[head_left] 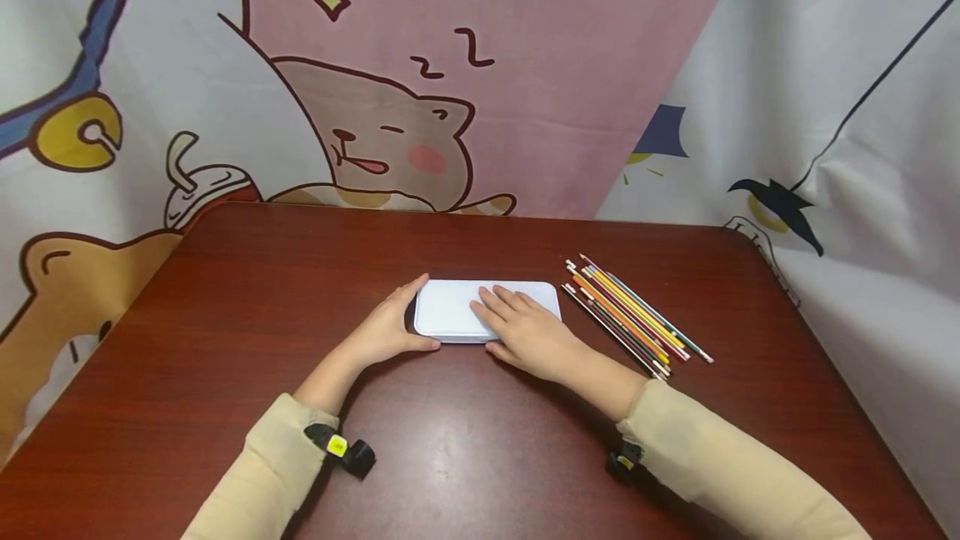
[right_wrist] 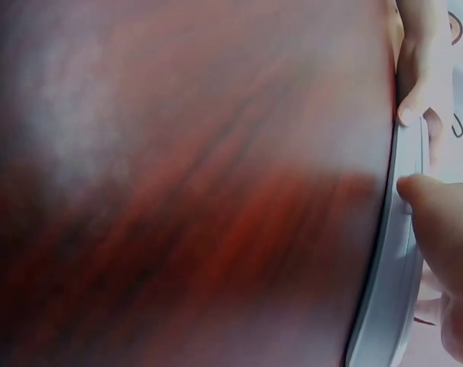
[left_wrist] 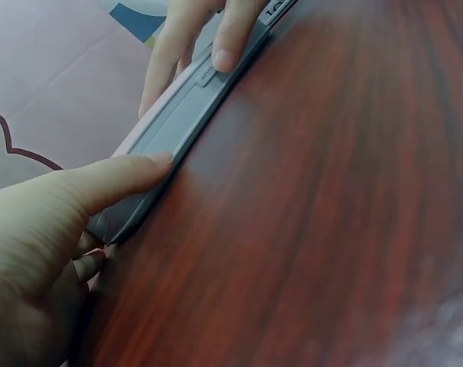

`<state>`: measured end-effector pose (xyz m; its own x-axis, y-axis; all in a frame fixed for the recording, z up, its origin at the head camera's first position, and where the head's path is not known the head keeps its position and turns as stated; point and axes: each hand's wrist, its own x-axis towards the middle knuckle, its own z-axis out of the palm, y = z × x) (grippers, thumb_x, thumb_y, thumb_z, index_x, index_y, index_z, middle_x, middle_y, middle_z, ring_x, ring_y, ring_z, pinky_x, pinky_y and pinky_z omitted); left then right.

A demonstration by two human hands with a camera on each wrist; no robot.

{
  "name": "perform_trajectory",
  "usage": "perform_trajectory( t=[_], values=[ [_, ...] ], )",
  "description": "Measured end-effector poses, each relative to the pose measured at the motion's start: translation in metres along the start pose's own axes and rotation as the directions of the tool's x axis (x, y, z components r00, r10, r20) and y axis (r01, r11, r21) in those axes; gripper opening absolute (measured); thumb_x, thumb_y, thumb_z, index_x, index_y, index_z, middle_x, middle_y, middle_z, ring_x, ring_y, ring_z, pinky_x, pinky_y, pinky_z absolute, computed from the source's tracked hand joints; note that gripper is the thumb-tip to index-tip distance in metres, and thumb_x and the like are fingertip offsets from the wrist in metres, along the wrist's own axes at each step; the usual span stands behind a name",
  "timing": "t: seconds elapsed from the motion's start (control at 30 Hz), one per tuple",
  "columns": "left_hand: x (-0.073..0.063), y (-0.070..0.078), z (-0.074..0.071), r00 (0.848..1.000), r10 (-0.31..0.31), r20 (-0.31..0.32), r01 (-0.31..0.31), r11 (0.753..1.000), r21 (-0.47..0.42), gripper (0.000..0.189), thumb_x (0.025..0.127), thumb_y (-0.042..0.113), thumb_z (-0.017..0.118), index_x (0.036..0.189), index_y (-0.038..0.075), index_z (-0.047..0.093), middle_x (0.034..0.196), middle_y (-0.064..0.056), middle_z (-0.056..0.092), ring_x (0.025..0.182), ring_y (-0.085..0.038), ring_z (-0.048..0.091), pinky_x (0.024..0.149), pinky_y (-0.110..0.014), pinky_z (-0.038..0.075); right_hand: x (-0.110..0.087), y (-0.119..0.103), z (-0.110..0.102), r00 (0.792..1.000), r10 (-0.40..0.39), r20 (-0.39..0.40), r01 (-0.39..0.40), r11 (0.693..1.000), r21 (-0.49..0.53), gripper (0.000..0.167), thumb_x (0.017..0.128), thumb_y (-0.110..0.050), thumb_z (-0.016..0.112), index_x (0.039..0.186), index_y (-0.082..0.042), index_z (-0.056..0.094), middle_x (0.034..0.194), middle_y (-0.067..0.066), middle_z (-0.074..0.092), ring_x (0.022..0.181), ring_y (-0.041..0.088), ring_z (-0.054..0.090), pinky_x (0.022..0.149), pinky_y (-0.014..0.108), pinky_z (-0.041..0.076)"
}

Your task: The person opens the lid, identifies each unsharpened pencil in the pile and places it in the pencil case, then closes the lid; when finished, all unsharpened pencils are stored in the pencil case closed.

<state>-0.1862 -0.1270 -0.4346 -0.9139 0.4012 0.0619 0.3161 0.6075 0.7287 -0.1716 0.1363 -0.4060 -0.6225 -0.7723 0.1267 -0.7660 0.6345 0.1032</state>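
Observation:
A flat, white rectangular case (head_left: 450, 307) with rounded corners lies on the table, its lid down. My left hand (head_left: 383, 330) grips its left end, the thumb along the front side and the fingers round toward the back. My right hand (head_left: 528, 333) rests on the lid with its fingers fairly straight. The right thumb touches the front side near a small raised catch (left_wrist: 207, 77), seen in the left wrist view. From the right wrist, the case's grey front side (right_wrist: 384, 306) shows as a narrow strip. The inside of the case is hidden.
Several coloured pencils (head_left: 626, 307) lie in a loose slanting bundle to the right of the case. The dark red wooden table (head_left: 247, 298) has a rounded far edge. Behind it hangs a cloth (head_left: 570, 65) printed with cartoon animals.

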Motion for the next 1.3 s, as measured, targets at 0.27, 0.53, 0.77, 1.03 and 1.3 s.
perform_trajectory(
  t=[0.27, 0.53, 0.77, 1.03, 1.3],
  values=[
    [0.0, 0.001, 0.0, 1.0, -0.006, -0.003, 0.006, 1.0, -0.002, 0.106, 0.068, 0.027, 0.088, 0.151, 0.003, 0.026, 0.15, -0.021, 0.031, 0.137, -0.045, 0.021, 0.107, -0.056, 0.02, 0.002, -0.015, -0.001, 0.999, -0.034, 0.02, 0.039, 0.962, -0.272, 0.048, 0.095, -0.011, 0.052, 0.14, 0.004, 0.043, 0.14, 0.025, 0.044, 0.128, 0.039, 0.043, 0.098, 0.046, 0.041],
    [0.0, 0.0, 0.0, 1.0, 0.014, 0.005, -0.014, 1.0, -0.004, 0.105, 0.069, 0.026, 0.087, 0.15, 0.001, 0.025, 0.149, -0.023, 0.031, 0.137, -0.043, 0.022, 0.108, -0.056, 0.02, 0.005, -0.026, 0.001, 0.991, -0.124, -0.045, 0.081, 0.839, -0.538, 0.041, 0.097, -0.013, 0.039, 0.13, 0.007, 0.053, 0.127, 0.027, 0.055, 0.111, 0.037, 0.058, 0.085, 0.04, 0.05],
    [-0.001, 0.0, -0.001, 0.999, 0.038, 0.004, -0.038, 0.999, -0.015, 0.105, 0.07, 0.023, 0.087, 0.15, -0.002, 0.024, 0.149, -0.025, 0.03, 0.137, -0.04, 0.024, 0.108, -0.054, 0.021, 0.009, -0.032, 0.004, 0.979, -0.162, -0.126, 0.052, 0.788, -0.613, 0.043, 0.096, -0.013, 0.032, 0.12, 0.007, 0.061, 0.116, 0.027, 0.061, 0.099, 0.035, 0.064, 0.077, 0.038, 0.054],
    [0.0, 0.0, -0.001, 1.0, 0.023, 0.01, -0.023, 1.0, -0.017, 0.105, 0.07, 0.021, 0.086, 0.15, -0.001, 0.022, 0.15, -0.024, 0.028, 0.138, -0.039, 0.022, 0.109, -0.052, 0.02, 0.01, -0.036, 0.004, 0.982, -0.161, -0.102, 0.052, 0.739, -0.671, 0.042, 0.096, -0.016, 0.034, 0.119, 0.005, 0.061, 0.114, 0.026, 0.063, 0.097, 0.034, 0.065, 0.076, 0.038, 0.054],
    [-0.001, 0.0, -0.001, 0.999, 0.039, -0.001, -0.039, 0.998, -0.039, 0.105, 0.069, 0.017, 0.087, 0.15, -0.001, 0.023, 0.15, -0.024, 0.029, 0.138, -0.037, 0.025, 0.109, -0.05, 0.021, 0.012, -0.034, -0.001, 0.98, -0.164, -0.114, 0.049, 0.752, -0.657, 0.042, 0.096, -0.01, 0.028, 0.119, 0.005, 0.06, 0.111, 0.025, 0.064, 0.095, 0.033, 0.066, 0.076, 0.038, 0.054]
  ],
)
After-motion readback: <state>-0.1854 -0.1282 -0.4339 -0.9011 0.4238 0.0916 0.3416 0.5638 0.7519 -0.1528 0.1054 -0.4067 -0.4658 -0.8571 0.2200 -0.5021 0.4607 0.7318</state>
